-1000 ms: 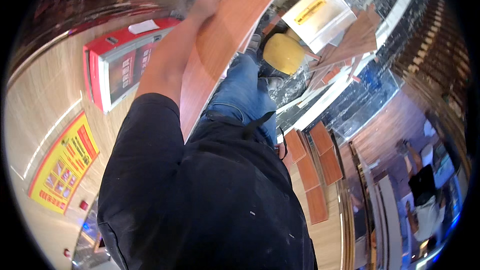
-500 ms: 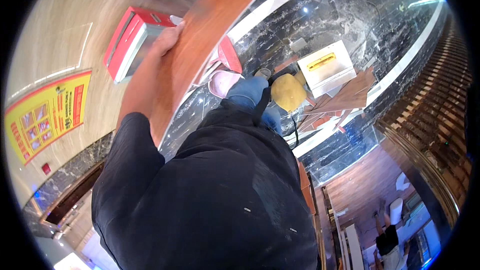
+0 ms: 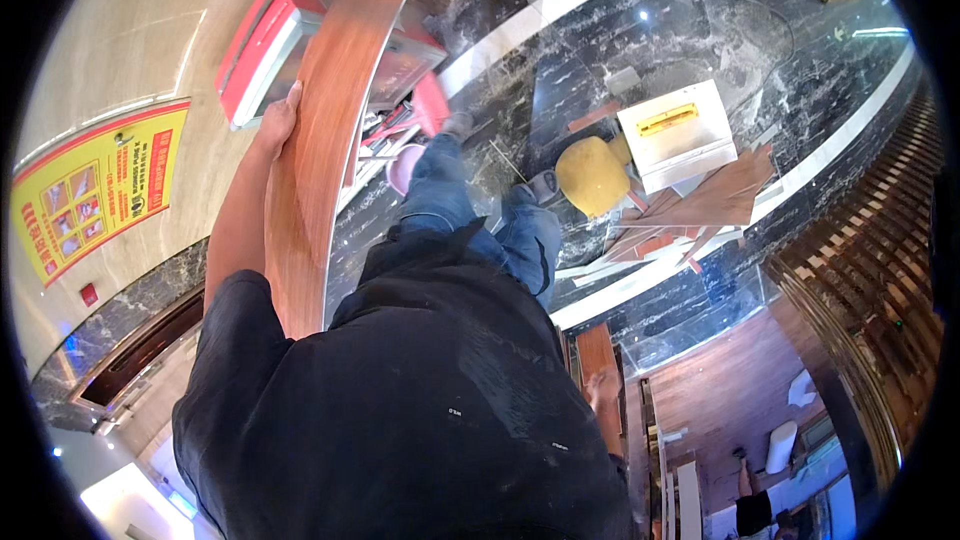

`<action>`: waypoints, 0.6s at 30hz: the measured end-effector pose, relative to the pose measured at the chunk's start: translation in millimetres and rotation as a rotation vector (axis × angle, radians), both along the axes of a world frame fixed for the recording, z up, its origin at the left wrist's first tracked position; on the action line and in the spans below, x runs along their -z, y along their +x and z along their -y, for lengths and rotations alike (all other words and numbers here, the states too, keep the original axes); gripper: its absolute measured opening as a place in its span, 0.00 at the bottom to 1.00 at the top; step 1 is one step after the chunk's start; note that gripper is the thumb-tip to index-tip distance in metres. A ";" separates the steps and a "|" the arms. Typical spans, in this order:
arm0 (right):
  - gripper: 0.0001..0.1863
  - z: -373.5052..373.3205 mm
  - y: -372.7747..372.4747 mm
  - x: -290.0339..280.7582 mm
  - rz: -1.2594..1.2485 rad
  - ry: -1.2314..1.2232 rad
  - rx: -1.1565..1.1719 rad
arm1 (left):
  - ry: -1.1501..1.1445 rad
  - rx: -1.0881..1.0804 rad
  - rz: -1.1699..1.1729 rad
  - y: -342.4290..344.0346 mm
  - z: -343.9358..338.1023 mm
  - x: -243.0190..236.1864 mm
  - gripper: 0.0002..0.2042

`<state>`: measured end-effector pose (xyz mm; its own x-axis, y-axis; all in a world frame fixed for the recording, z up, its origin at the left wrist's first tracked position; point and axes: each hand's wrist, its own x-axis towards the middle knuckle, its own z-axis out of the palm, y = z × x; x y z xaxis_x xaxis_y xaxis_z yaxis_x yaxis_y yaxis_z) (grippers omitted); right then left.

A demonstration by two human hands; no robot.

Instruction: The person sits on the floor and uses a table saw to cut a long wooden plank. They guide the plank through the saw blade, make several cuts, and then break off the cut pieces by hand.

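A long reddish-brown wood-grain board (image 3: 345,50) runs up the left side, its lower end hidden behind my arm and torso. My left hand (image 3: 283,120) is closed on the board's outer edge, with the arm stretched along it. Low on the right, my right hand (image 3: 603,390) rests with bent fingers on a similar wood-grain board piece (image 3: 596,350). Whether both pieces are one board is hidden by my body.
A red-and-white cabinet (image 3: 268,50) hangs by the wall left of the board. A yellow stool (image 3: 592,177), a white box (image 3: 680,135), plank offcuts (image 3: 705,198) and a pink basin (image 3: 402,170) lie around my feet. Another person (image 3: 755,512) is at lower right.
The board and my left hand have shifted left in view, and the board looks narrower. My legs are spread wider. My right hand has come into view at lower right.
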<state>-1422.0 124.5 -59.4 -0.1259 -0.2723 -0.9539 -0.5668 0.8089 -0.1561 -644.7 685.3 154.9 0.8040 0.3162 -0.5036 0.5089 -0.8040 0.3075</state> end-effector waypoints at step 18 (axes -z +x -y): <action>0.17 -112.6 282.9 -14.4 0.341 -0.321 -1.049 | 0.098 0.412 -0.228 29.3 99.8 134.9 0.40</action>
